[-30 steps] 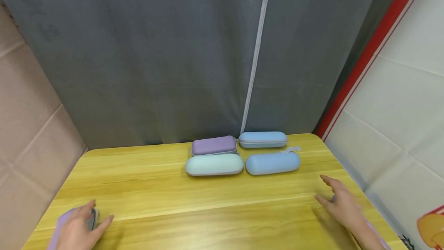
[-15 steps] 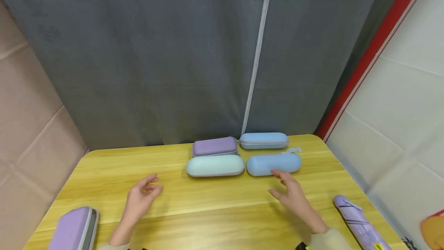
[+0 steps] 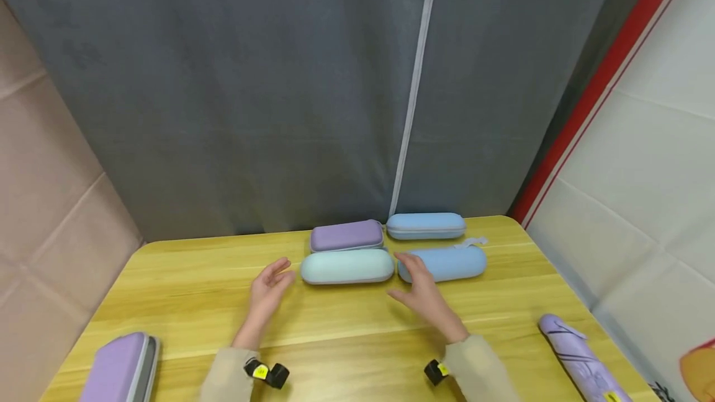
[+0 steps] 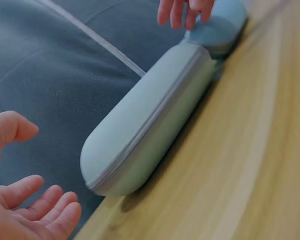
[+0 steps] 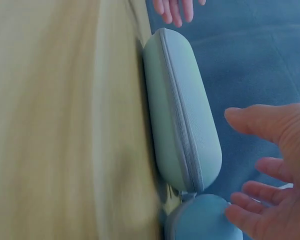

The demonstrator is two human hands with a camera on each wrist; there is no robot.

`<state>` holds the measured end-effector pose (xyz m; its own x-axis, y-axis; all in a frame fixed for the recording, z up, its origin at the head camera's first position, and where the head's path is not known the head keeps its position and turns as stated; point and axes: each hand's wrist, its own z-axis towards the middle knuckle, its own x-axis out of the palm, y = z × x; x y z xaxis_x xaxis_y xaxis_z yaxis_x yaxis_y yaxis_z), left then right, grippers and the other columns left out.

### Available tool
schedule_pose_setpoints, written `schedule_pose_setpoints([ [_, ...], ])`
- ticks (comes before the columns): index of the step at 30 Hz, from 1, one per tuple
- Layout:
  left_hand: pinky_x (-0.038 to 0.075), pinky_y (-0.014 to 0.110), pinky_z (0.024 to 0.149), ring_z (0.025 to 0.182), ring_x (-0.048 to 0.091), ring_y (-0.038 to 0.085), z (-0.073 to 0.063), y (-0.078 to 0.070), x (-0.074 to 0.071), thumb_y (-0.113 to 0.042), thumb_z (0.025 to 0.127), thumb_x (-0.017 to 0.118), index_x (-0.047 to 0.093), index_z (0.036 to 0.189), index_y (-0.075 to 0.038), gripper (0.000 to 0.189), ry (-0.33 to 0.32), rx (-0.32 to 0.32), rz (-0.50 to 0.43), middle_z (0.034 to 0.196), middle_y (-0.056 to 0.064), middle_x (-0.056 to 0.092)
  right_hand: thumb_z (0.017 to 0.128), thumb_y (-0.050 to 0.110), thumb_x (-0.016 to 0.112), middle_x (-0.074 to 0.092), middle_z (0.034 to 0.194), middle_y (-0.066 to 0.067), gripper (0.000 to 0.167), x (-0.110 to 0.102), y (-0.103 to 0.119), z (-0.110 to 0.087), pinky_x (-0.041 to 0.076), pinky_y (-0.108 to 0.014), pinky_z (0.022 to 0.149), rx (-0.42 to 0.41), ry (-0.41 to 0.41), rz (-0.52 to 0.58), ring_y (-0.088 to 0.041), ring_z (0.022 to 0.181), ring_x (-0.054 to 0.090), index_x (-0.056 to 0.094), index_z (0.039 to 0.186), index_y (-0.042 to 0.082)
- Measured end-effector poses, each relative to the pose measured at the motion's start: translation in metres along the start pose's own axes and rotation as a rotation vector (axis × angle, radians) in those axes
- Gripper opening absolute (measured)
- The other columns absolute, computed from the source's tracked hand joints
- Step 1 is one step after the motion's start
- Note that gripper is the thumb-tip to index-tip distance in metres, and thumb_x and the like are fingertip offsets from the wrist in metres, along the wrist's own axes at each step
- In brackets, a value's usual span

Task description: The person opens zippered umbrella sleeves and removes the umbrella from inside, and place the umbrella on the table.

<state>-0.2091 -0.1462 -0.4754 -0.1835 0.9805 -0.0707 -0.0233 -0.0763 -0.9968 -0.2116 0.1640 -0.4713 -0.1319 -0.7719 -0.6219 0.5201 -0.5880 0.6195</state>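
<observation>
A mint-green zippered case [image 3: 347, 267] lies on the wooden table between my two hands. Just off its left end is my left hand [image 3: 270, 287], fingers relaxed and thumb apart, holding nothing. My right hand [image 3: 421, 293] hovers by its right end, fingers spread and in front of the light blue case [image 3: 452, 263]. Both wrist views show the mint case [image 4: 145, 120] with its grey zip along the side and palms turned toward it. In the right wrist view the right hand [image 5: 275, 175] has nothing in its grasp.
Behind the mint case sits a purple case [image 3: 346, 236]; a second blue case [image 3: 426, 226] is at the back right. A larger purple case [image 3: 120, 368] stands at the front left, a lilac folded umbrella [image 3: 581, 358] at the front right. A grey curtain [image 3: 251, 98] hangs behind the table [image 3: 212, 272].
Both hands have moved inward from the table's sides, away from the larger purple case and the umbrella, to either end of the mint case. The cases stay where they were.
</observation>
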Motion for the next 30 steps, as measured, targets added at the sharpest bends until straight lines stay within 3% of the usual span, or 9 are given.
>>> schedule_pose_setpoints([
  [4,0.043,0.013,0.080,0.094,0.055,0.001,0.010,0.008,0.009,-0.004,0.088,0.060,0.046,0.132,0.009,0.047,-0.032,-0.040,-0.062,0.132,0.026,0.048,0.070,0.007,0.081,0.049,0.122,-0.025,0.072,0.011,0.002,0.014,0.046,-0.051,0.084,0.023,-0.020,0.016,-0.038,0.106,0.050,0.046,0.131,-0.006],
  [8,0.043,0.013,0.079,0.107,0.054,0.018,0.019,0.014,0.017,-0.003,0.088,0.058,0.044,0.133,0.008,0.049,-0.029,-0.075,-0.075,0.133,0.026,0.047,0.071,0.006,0.079,0.047,0.124,-0.029,0.071,0.022,0.003,0.025,0.047,-0.052,0.080,0.071,-0.038,0.073,-0.041,0.107,0.049,0.044,0.131,-0.009],
  [13,0.043,0.028,0.092,0.119,0.047,0.036,0.027,0.019,0.029,-0.004,0.086,0.059,0.044,0.133,0.008,0.051,-0.001,-0.111,-0.045,0.134,0.026,0.046,0.071,0.005,0.078,0.046,0.125,-0.032,0.071,0.035,0.004,0.036,0.041,-0.053,0.093,0.211,0.004,0.061,-0.045,0.113,0.045,0.043,0.129,-0.014],
  [17,0.038,0.042,0.099,0.121,0.044,0.038,0.028,0.022,0.034,-0.004,0.086,0.060,0.044,0.133,0.010,0.052,0.020,-0.125,-0.022,0.134,0.027,0.045,0.069,0.004,0.077,0.047,0.125,-0.032,0.071,0.041,0.006,0.043,0.038,-0.050,0.097,0.301,0.064,-0.017,-0.043,0.115,0.045,0.043,0.128,-0.016],
  [21,0.039,0.041,0.096,0.119,0.045,0.037,0.028,0.025,0.033,-0.004,0.086,0.060,0.044,0.133,0.008,0.052,0.023,-0.132,-0.001,0.133,0.026,0.045,0.068,0.004,0.078,0.049,0.123,-0.030,0.071,0.042,0.009,0.047,0.040,-0.047,0.096,0.349,0.115,-0.084,-0.041,0.113,0.047,0.045,0.128,-0.016],
  [25,0.039,0.041,0.097,0.120,0.044,0.036,0.029,0.026,0.027,-0.004,0.085,0.060,0.044,0.134,0.007,0.052,0.032,-0.142,0.006,0.134,0.025,0.044,0.067,0.006,0.080,0.052,0.115,-0.027,0.065,0.040,0.012,0.048,0.043,-0.046,0.092,0.354,0.153,-0.123,-0.039,0.106,0.051,0.052,0.122,-0.014],
  [30,0.038,0.041,0.097,0.120,0.045,0.035,0.030,0.028,0.019,-0.004,0.084,0.062,0.047,0.132,0.005,0.051,0.044,-0.153,0.018,0.134,0.024,0.046,0.064,0.009,0.083,0.054,0.109,-0.024,0.061,0.041,0.012,0.046,0.044,-0.046,0.089,0.330,0.146,-0.116,-0.038,0.101,0.052,0.056,0.116,-0.011],
])
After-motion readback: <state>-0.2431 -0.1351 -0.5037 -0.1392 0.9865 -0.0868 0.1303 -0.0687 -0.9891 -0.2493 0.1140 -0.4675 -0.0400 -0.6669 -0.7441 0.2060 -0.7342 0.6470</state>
